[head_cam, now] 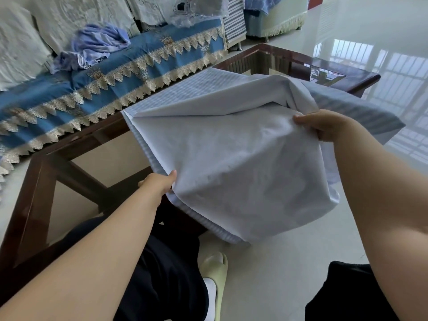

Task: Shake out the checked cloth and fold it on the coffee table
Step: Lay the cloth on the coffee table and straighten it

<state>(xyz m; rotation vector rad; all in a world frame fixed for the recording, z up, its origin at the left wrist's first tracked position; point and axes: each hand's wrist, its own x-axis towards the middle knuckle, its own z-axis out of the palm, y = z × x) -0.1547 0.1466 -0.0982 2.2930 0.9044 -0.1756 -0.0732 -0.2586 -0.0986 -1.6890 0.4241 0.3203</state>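
Observation:
The checked cloth (243, 158), pale blue-white with fine stripes at its edges, hangs spread in the air over the near side of the coffee table (289, 56). My left hand (159, 183) grips its lower left edge, thumb on top. My right hand (324, 127) pinches its upper right part, where the fabric bunches into folds. A flap of the cloth trails off to the right past my right hand. The cloth's bottom corner droops toward the floor above my foot. The glass top of the dark wooden table is partly hidden by the cloth.
A sofa with a blue lace-trimmed cover (104, 72) runs along the far left, with a crumpled lilac cloth (97, 44) lying on it. Glossy pale floor tiles (382, 31) stretch to the right. My dark trousers and a yellow slipper (215, 269) are below.

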